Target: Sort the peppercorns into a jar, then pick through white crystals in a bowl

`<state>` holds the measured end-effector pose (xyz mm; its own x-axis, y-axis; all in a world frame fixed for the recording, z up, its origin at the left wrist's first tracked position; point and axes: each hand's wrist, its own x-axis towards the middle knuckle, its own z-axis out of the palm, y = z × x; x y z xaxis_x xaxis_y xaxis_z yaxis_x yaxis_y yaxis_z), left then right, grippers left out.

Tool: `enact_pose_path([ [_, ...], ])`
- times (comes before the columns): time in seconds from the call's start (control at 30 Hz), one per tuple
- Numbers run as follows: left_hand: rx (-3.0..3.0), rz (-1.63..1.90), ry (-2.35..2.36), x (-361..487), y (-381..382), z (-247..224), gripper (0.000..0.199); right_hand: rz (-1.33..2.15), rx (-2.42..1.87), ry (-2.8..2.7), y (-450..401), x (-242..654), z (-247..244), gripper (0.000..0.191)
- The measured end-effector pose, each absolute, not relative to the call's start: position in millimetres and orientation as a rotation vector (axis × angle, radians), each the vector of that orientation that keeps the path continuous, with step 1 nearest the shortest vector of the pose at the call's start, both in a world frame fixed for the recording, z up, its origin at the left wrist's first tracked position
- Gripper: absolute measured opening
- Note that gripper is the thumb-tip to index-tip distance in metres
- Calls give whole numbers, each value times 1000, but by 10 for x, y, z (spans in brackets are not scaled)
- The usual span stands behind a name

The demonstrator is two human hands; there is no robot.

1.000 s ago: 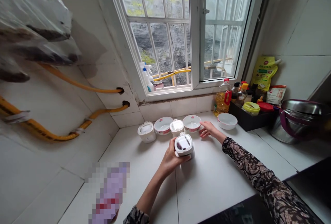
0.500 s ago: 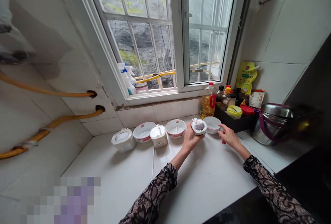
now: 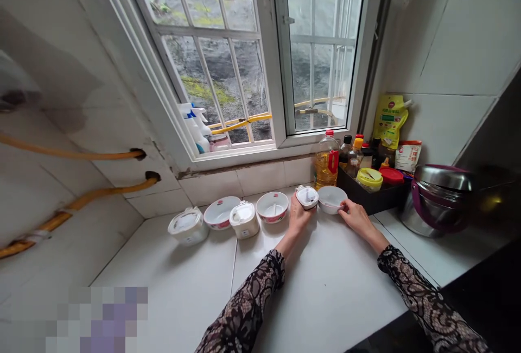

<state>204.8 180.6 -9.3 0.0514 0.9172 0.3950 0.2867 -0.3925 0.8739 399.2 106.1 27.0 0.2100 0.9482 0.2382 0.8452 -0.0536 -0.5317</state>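
My left hand (image 3: pixel 300 218) is wrapped around a small white lidded container (image 3: pixel 307 197), whose clear top catches the light. Just right of it stands a white bowl (image 3: pixel 332 200) on the counter. The fingers of my right hand (image 3: pixel 359 220) are closed at that bowl's right rim. Left of my left hand, a row runs along the wall: a white bowl with a red pattern (image 3: pixel 272 209), a white lidded container (image 3: pixel 244 221), another patterned bowl (image 3: pixel 222 213) and a larger lidded container (image 3: pixel 188 228).
An oil bottle (image 3: pixel 326 162) and a black tray (image 3: pixel 376 200) of sauce bottles and jars stand behind the bowl. A steel pot (image 3: pixel 437 201) with a purple handle sits at the right, near a dark edge. A barred window (image 3: pixel 280 146) is above the counter.
The fingers of my right hand have closed in on the bowl's rim. The container in my left hand has tipped slightly, so its lid now looks pale instead of dark. The view has shifted a little.
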Motion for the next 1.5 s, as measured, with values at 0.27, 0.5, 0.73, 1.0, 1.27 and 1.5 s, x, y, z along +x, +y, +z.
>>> enact_pose_path([
  [0.27, 1789, 1330, 1217, 1966, 1791, -115, 83, 283, -1883, -1692, 922, 3937, 247, 41],
  [0.5, 2088, 1189, 1111, 1251, 1295, 39, 64, 111, -1840, -1721, 740, 3624, 371, 29],
  [0.73, 2288, 974, 1604, -45, 1736, 678, 39, 266, -1482, -2151, 801, 2708, 535, 23],
  [1.0, 2306, 443, 1848, -605, 2450, 712, 42, 6, -1212, -2511, 1380, 1696, 773, 78],
  [1.27, 2360, 155, 1747, -616, 2687, 698, 34, 10, -1279, -2620, 1729, 1391, 652, 83],
  [1.5, 2363, 96, 1741, -804, 2624, 603, 34, 85, -1291, -2607, 1792, 1438, 507, 83],
])
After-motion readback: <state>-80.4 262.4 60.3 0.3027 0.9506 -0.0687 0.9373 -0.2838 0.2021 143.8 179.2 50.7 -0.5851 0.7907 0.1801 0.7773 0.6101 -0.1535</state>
